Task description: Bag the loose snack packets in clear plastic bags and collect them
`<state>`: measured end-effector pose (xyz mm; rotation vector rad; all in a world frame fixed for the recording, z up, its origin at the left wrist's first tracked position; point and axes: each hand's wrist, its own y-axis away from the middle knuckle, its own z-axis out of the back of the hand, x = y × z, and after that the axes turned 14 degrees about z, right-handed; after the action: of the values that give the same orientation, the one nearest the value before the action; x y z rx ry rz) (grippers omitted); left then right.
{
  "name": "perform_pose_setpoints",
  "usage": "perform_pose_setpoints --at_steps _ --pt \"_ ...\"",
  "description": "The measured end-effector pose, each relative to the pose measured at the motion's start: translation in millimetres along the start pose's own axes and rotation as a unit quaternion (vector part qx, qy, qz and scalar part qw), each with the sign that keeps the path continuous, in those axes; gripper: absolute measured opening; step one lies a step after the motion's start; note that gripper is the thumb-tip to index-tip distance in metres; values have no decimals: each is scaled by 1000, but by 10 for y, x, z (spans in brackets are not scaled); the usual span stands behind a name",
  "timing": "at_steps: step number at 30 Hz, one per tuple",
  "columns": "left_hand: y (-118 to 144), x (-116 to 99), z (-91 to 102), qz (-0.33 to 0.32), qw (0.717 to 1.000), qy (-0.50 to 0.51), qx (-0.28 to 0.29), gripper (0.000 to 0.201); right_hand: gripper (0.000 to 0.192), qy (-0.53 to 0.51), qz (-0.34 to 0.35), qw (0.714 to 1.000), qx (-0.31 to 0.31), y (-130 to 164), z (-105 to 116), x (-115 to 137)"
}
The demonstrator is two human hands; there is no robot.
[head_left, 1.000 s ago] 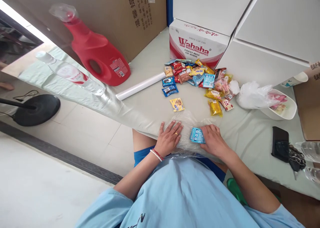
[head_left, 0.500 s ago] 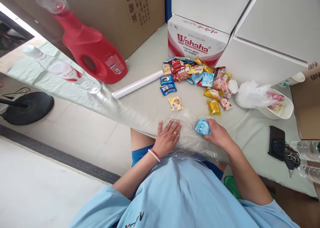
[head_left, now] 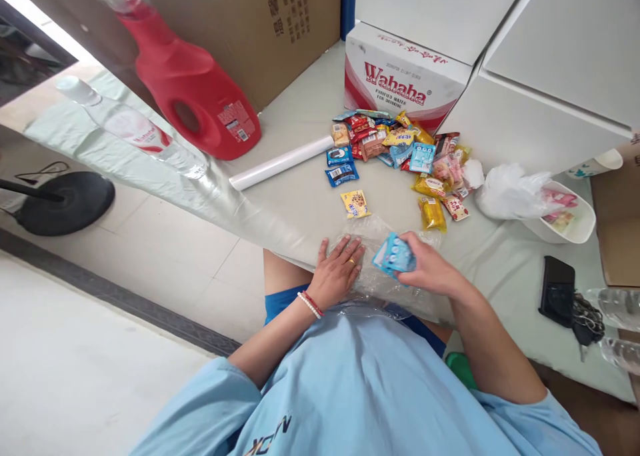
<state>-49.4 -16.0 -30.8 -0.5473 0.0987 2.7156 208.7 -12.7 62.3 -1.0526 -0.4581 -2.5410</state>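
your left hand (head_left: 339,269) lies flat, fingers spread, pressing down on the clear plastic bag (head_left: 373,256) at the near edge of the table (head_left: 300,209). your right hand (head_left: 425,269) pinches a light blue snack packet (head_left: 394,255) between thumb and fingers, held tilted just above the bag and just beside the left hand's fingertips. whether the packet touches the bag cannot be told.

beyond the bag, near its far edge, a yellow cookie packet (head_left: 355,203) lies alone. further back a loose pile of mixed snack packets (head_left: 400,149) sits in front of a red-and-white wahaha carton (head_left: 400,86). a white roll (head_left: 283,163) lies to the left of the pile, and a red detergent bottle (head_left: 193,99) stands behind it against a brown cardboard box (head_left: 250,23). to the right of the pile, a crumpled white plastic bag (head_left: 507,193) rests against a white bowl (head_left: 580,226). a black phone (head_left: 556,291) lies well apart on the right side of the table
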Motion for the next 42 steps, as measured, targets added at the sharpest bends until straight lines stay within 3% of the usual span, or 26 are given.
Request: perform_pose_setpoints --at_steps 3,6,10,13,16,17,19,21,23,27,31,33,36,39,42 --pt "2 47 25 18 1000 15 0 50 56 91 9 995 50 -220 -382 34" --pt "54 123 107 27 999 24 -21 47 70 188 11 981 44 -272 -583 15" --pt "170 303 300 -32 999 12 -12 62 93 175 26 984 16 -77 -470 -56" --pt "248 497 434 -110 992 6 55 76 98 117 85 989 -30 257 -292 -127" --pt "308 651 492 -145 984 -1 108 80 107 82 163 983 0 636 -267 -170" --pt "319 679 495 -147 982 -2 118 80 101 87 173 981 11 734 -299 -178" --pt "311 697 489 -147 981 0 127 72 64 105 164 981 6 850 -381 -193" --pt "248 681 479 -140 984 19 111 48 29 96 150 984 -16 851 -409 -218" --pt "121 649 469 -119 988 60 77 24 24 59 135 988 -44 759 -336 -266" --pt "-240 558 394 0 994 113 8 24 22 23 37 996 -72 441 -21 -406" --pt "-477 432 226 144 985 72 -57 13 19 214 -91 972 -25 108 154 -434" --pt "-496 376 150 169 979 64 -92 29 23 284 -86 955 -29 -64 156 -370" --pt "-471 319 94 188 972 81 -117 54 37 279 -7 958 -60 -381 95 -269" --pt "-485 270 107 224 964 92 -106 75 60 243 7 970 -15 -740 19 -255" --pt "-575 207 151 273 954 98 -79 88 39 207 -14 977 46 -1000 14 -276"
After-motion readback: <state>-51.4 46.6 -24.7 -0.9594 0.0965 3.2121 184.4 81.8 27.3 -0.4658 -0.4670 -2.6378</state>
